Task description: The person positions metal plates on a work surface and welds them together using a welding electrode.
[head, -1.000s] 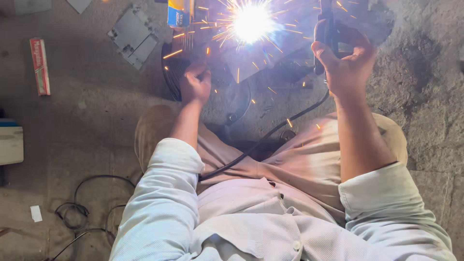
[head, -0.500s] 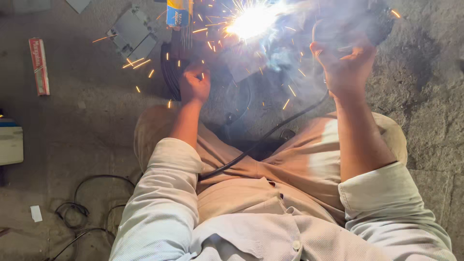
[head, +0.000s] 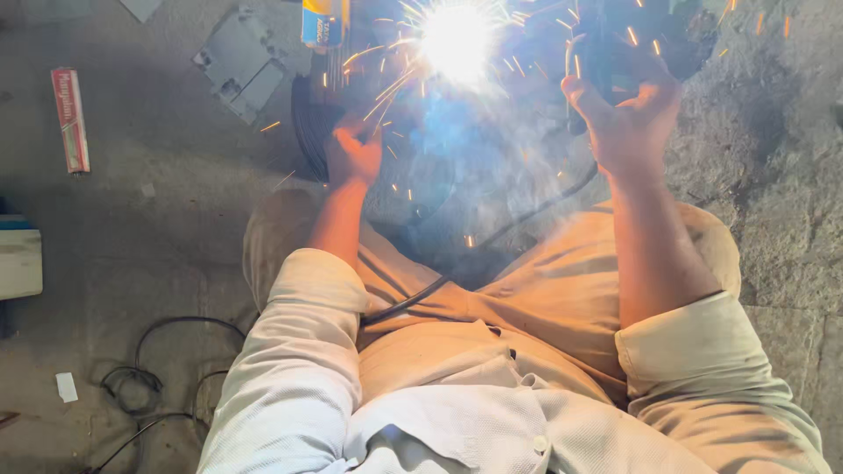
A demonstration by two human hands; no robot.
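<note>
Left hand (head: 353,154): fist closed on a dark round rim (head: 303,123), upper centre; stiff, likely heavy.
Right hand (head: 628,118): gripping a dark tool (head: 615,53), upper right; rigid, taken by its handle.
Arc (head: 457,37): hot, sparks flying.

Sparks (head: 457,39) and smoke block the middle; bare floor (head: 158,228) lies open left, past grey plate (head: 239,63)

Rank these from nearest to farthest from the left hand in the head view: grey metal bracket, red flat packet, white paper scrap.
From the left hand:
1. Grey metal bracket, on the floor just up-left of it.
2. Red flat packet, far left.
3. White paper scrap, bottom left by the black cables.
</note>
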